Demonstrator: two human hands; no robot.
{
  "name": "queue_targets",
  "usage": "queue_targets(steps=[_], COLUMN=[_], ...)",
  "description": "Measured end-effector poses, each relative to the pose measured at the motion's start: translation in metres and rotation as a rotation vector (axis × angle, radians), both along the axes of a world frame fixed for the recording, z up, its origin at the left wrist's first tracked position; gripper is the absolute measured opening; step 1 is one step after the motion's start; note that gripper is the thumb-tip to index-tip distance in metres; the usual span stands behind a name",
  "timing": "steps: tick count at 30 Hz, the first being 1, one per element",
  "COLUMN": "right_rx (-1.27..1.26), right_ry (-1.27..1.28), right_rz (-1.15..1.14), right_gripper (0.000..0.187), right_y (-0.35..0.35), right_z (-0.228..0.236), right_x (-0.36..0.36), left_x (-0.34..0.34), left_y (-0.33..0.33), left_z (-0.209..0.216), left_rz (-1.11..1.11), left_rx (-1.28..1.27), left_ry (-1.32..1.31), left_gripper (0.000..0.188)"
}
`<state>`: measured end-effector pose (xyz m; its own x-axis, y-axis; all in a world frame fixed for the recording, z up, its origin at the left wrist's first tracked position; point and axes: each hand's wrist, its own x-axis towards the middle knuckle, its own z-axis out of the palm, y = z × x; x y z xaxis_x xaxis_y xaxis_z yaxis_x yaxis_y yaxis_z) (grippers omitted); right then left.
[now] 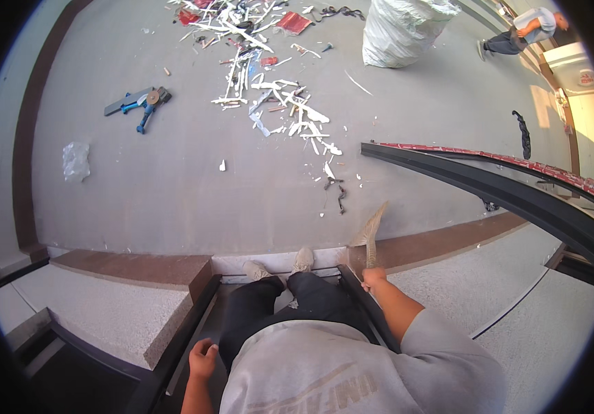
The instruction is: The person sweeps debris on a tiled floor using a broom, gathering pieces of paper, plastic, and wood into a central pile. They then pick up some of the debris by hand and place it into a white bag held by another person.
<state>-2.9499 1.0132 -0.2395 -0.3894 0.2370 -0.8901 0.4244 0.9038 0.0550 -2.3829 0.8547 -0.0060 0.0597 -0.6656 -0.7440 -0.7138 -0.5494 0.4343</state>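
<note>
My right hand (374, 277) is closed round the handle of a tan straw broom (371, 231), whose flared head points away from me over the brown border of the doorway. On the other side, my left hand (204, 357) hangs low beside my left leg, fingers loosely curled and apart, with nothing seen in it. Beneath me is a white stone threshold (324, 258) where my shoes stand, between dark door-frame posts. On the floor ahead lies a long scatter of white strips and scraps (304, 117).
A blue cordless cutting tool (149, 102) and a crumpled clear plastic bag (76, 161) lie at the left. A full white sack (407, 31) stands far ahead. Long dark frame bars (483, 186) jut in from the right. Another person (528, 31) is at the far right.
</note>
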Motion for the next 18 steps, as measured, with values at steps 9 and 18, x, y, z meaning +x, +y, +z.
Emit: queue_targets(steps=[9,18], right_rx=[-0.072,-0.444], right_ry=[-0.028,-0.005], right_rz=[-0.234,-0.326], right_gripper=[0.012,0.016], right_y=[-0.215,-0.587], right_z=[-0.082,-0.005], right_x=[-0.013,0.002], left_x=[0.050,0.068], left_y=[-0.125,-0.350], left_z=[-0.137,-0.190], left_rz=[-0.030,0.270], left_rx=[-0.119,0.074], left_ry=[0.170,0.154], left_gripper=[0.027,0.023])
